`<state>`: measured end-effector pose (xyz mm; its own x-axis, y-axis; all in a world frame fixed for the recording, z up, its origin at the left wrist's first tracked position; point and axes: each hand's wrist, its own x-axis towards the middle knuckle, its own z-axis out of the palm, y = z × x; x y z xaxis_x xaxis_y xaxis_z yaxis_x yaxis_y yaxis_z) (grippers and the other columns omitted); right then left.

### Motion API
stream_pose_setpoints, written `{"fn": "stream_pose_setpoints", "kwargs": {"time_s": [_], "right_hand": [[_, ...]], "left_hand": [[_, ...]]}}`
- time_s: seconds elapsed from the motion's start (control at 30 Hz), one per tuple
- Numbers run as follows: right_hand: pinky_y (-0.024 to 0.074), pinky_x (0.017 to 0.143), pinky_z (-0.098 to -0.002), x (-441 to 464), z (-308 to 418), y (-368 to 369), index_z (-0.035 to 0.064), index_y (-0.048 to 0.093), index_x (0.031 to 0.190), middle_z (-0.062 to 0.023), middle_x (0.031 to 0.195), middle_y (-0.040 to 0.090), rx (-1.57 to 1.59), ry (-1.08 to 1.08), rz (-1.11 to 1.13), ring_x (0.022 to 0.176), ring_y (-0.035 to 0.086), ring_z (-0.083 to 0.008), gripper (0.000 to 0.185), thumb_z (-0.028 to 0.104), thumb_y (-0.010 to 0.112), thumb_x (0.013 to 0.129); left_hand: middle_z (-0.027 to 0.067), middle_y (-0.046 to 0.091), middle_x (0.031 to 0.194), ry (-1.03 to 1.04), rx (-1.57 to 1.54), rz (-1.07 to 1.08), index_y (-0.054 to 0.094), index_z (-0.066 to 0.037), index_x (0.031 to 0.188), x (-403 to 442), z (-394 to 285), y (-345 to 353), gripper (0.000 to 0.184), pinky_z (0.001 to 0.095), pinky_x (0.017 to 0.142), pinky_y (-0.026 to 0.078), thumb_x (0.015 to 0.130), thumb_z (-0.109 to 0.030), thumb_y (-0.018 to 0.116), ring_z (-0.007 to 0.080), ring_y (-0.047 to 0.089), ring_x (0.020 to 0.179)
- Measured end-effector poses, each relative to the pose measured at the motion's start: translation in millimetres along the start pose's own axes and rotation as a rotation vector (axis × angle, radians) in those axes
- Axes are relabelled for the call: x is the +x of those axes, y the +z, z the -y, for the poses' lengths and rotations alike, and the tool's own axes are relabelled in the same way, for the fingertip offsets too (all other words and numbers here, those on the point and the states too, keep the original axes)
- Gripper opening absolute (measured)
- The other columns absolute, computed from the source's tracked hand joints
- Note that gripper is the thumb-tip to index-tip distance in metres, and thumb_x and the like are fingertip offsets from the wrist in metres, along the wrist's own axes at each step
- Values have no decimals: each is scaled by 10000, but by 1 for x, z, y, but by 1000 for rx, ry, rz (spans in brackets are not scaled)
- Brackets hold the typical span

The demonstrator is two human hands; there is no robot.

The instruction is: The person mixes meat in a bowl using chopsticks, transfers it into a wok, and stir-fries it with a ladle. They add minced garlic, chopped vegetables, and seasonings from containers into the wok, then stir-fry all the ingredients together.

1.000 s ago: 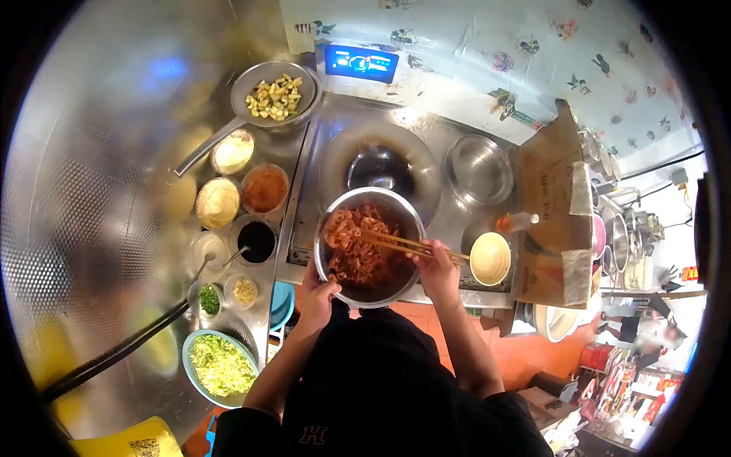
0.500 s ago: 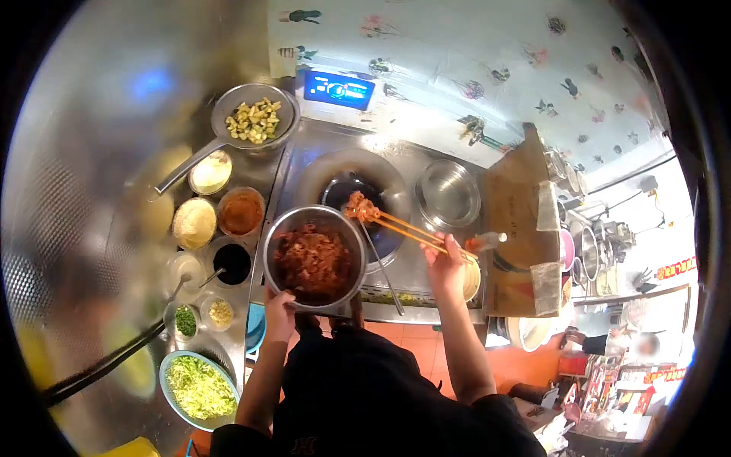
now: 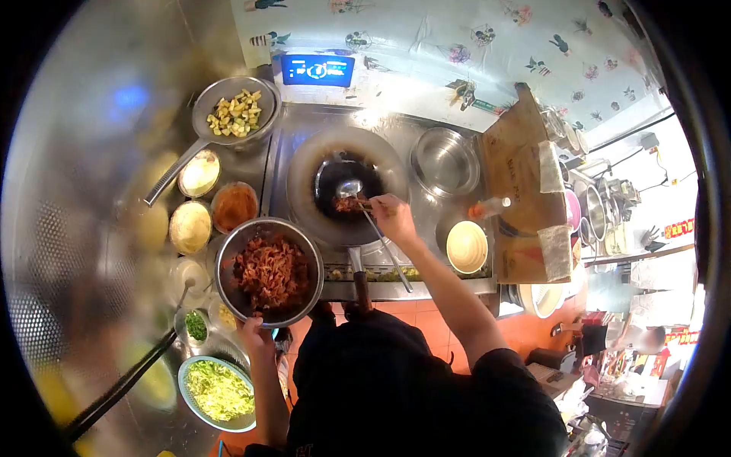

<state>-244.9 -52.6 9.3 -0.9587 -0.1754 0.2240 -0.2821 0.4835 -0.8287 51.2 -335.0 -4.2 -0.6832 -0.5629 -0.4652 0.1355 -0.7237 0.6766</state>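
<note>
My left hand (image 3: 256, 335) grips the near rim of a steel bowl (image 3: 316, 298), which holds reddish meat strips (image 3: 272, 276). The bowl is over the left counter, partly covering a small cup. My right hand (image 3: 393, 218) is closed on chopsticks (image 3: 365, 206), whose tips reach into the wok (image 3: 304, 171). Some meat (image 3: 348, 204) lies at the chopstick tips, in dark liquid in the wok. A ladle (image 3: 392, 255) rests with its head in the wok and its handle passing below my right hand.
On the left stand a strainer of diced vegetable (image 3: 234, 114), seasoning tubs (image 3: 190, 228) and a basket of shredded greens (image 3: 219, 390). Right of the wok are a steel basin (image 3: 445, 162), a cream bowl (image 3: 467, 247), a bottle (image 3: 489, 207) and a cardboard screen (image 3: 518, 164). A person is far right.
The bowl has moved left, off the stove and over the counter. My right hand has carried meat with the chopsticks from above the bowl's side into the wok.
</note>
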Motion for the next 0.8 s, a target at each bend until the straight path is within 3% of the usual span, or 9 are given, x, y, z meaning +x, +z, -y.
{"fn": "stream_pose_setpoints", "kwargs": {"time_s": [0.1,0.13,0.27,0.37,0.57,0.63,0.7,0.77,0.8], "right_hand": [[534,656,-353,-7,9,-27,10,706,913,-152,853,680,84,73,-6,732,686,-284,131,134,668,894],[545,633,-312,-8,-2,-35,-8,703,953,-130,839,700,25,41,-7,714,696,-206,166,150,667,917],[583,669,-289,-39,19,-88,-69,674,999,-122,868,701,458,254,-203,745,690,-165,257,180,618,974],[600,708,-297,-65,27,-128,-34,616,977,-95,874,672,712,339,-283,803,700,-186,210,173,584,990],[612,750,-337,-133,76,-138,4,588,983,-103,986,630,885,349,-164,887,700,-236,113,109,548,993],[604,752,-322,-152,76,-115,6,607,1012,-91,990,645,912,370,-131,888,691,-206,114,110,569,983],[588,744,-297,-165,82,-100,9,630,1030,-67,988,665,728,309,-125,883,677,-159,137,129,591,979],[570,738,-271,-172,86,-90,5,656,995,-28,939,675,965,511,-150,864,656,-111,162,160,608,979],[562,733,-266,-175,82,-85,-1,660,976,-29,916,673,916,452,-182,852,653,-111,164,154,609,977]], "left_hand": [[127,587,1180,-4,8,1,479,-46,1313,-7,3,3,641,404,868,544,677,-21,557,286,617,1039],[123,601,1147,-8,19,7,501,-43,1287,-4,4,3,613,395,861,541,678,-23,560,276,622,1019],[100,644,947,-183,-19,-37,588,-40,1088,14,21,-16,408,369,818,538,680,-30,578,246,642,929],[125,609,1210,-164,91,66,563,6,1201,31,27,-18,479,419,936,515,730,-76,532,290,598,1122],[126,577,1260,-176,227,355,519,-14,1283,19,13,41,568,430,978,494,715,-46,514,294,577,1158],[121,573,1257,-194,308,353,492,-15,1310,19,12,51,616,426,988,488,695,-29,510,291,576,1156],[116,561,1267,-239,410,285,449,-6,1347,20,14,53,684,423,1012,474,666,-10,510,292,573,1152],[119,584,1232,-303,377,376,472,-8,1333,9,15,64,656,434,1001,476,678,-24,511,294,580,1143],[120,598,1222,-303,394,390,494,-14,1319,1,16,73,634,437,989,483,686,-37,517,295,586,1135]]}}
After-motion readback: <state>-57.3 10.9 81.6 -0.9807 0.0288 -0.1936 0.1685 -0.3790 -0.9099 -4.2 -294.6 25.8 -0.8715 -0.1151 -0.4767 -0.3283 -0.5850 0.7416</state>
